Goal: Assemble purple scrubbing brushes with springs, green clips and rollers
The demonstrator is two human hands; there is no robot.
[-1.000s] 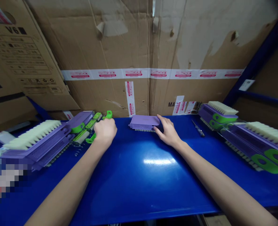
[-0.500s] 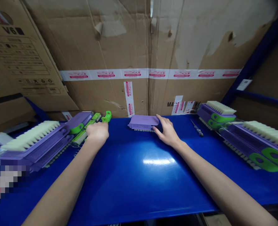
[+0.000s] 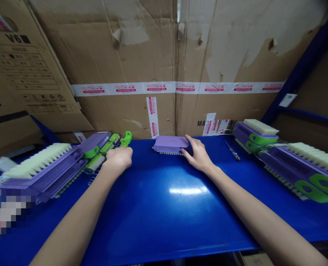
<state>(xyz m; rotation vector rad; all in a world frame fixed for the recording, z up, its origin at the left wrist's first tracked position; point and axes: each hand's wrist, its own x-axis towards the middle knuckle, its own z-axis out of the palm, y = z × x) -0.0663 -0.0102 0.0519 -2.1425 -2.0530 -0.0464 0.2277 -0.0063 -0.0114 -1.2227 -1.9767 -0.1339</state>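
Note:
A purple brush head (image 3: 171, 142) with white bristles beneath lies on the blue table. My right hand (image 3: 198, 154) grips its right end, thumb at the front and index finger along the back corner. My left hand (image 3: 119, 158) is closed, knuckles up, beside a group of small green parts (image 3: 107, 147); its fingertips and anything in them are hidden. Just beyond that hand stand green pieces with a round hole (image 3: 128, 137). Metal springs (image 3: 93, 177) lie near the green parts, partly covered by my left arm.
Purple brush units with pale bristles (image 3: 39, 159) are piled at the left. More purple and green brush units (image 3: 299, 162) stand at the right. A small screwdriver (image 3: 233, 151) lies right of my right hand. Tall cardboard (image 3: 125, 66) walls the back.
My left hand has shifted slightly to the right, away from the green parts, still closed. My right hand and the purple brush head have barely moved.

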